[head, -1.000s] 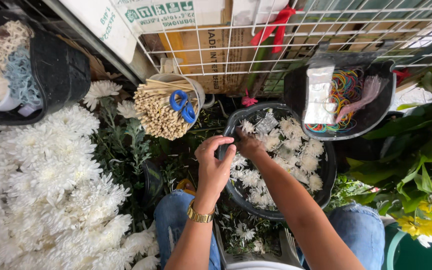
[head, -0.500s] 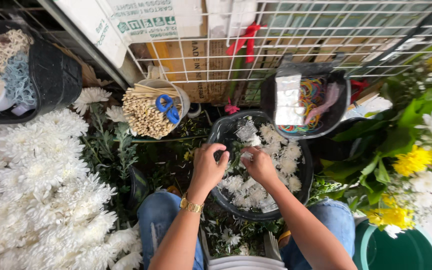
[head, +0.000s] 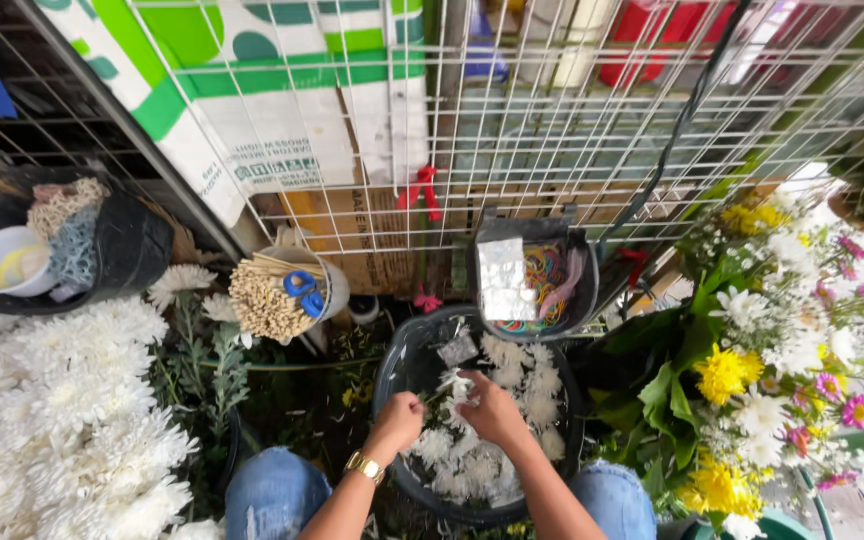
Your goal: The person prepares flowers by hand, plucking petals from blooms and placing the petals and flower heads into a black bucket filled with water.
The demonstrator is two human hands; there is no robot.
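Observation:
A black round tub [head: 392, 365] full of cut white flower heads [head: 527, 385] sits between my knees. Both hands are inside it, over the flowers. My left hand [head: 398, 418], with a gold watch on the wrist, is closed around a thin stem or stick. My right hand [head: 487, 408] pinches a white flower head [head: 457, 385] at the stem's tip. The two hands almost touch.
A cup of wooden sticks [head: 267, 300] with blue scissors [head: 303, 289] stands left of the tub. A black bin with coloured rubber bands [head: 542, 275] hangs behind it on a wire grid [head: 572, 130]. White chrysanthemums [head: 42, 410] fill the left, mixed bouquets [head: 772, 360] the right.
The view has tilted up and shifted right. My hands drew closer to my body and together over the tub, now working one flower head between them.

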